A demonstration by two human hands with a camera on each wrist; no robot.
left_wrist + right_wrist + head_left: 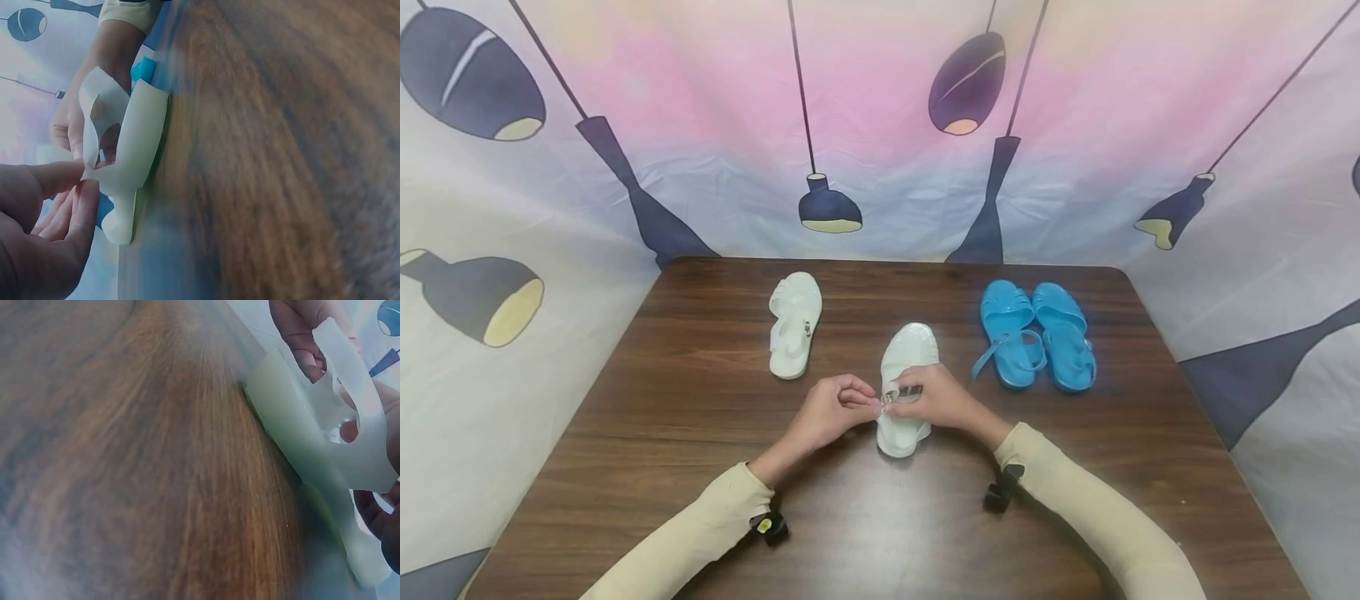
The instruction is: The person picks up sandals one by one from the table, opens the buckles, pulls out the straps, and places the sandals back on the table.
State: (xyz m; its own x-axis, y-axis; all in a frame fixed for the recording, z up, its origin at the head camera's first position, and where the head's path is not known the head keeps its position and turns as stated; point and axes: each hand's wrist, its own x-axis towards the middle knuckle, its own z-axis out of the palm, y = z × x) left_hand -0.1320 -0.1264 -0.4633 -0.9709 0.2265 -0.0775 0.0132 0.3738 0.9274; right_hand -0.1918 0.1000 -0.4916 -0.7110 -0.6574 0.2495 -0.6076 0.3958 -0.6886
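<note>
A white sandal (912, 342) lies on the brown table in the middle, its toe pointing away from me. At its left side, my left hand (833, 410) pinches the strap's edge by the metal buckle (891, 397) between thumb and fingertips. From the right, my right hand (946, 397) reaches over the sandal and grips the ankle strap near that buckle. In the left wrist view, the pale heel (145, 131) faces the camera, and the strap loops up above it. The right wrist view shows the strap (359, 394) standing up, with fingers on both sides.
A second white sandal (790, 354) lies at the back left of the table (700, 467). Two blue sandals (1006, 310) stand side by side at the back right, the left one with its strap (988, 357) hanging loose. Behind the table hangs a lamp-patterned cloth (895, 108).
</note>
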